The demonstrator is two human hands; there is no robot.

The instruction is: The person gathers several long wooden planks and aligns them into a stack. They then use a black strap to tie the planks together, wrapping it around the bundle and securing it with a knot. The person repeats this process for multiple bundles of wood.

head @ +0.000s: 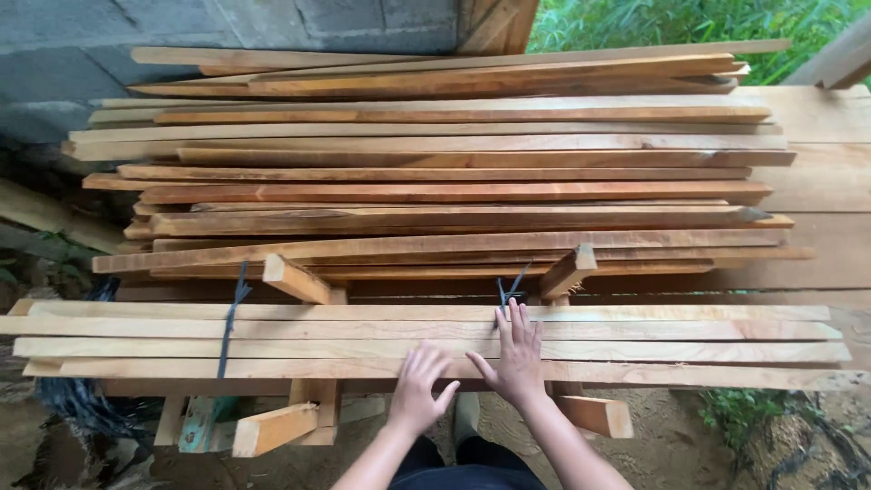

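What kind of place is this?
Probably an outdoor wood yard or carpentry spot: a big stack of rough wooden slats, a concrete block wall, and green plants behind.

Your wooden slats (pixel 435 349) were pale tan with fine straight grain. The stacked planks (pixel 454 172) behind them ran orange-brown, some streaked reddish. The ties (pixel 232 318) were dark blue-black. The block wall (pixel 227 23) was grey, the foliage (pixel 689 23) bright green, and the ground (pixel 508 436) sandy brown.

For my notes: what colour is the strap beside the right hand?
Black strap, by the right hand; head view.
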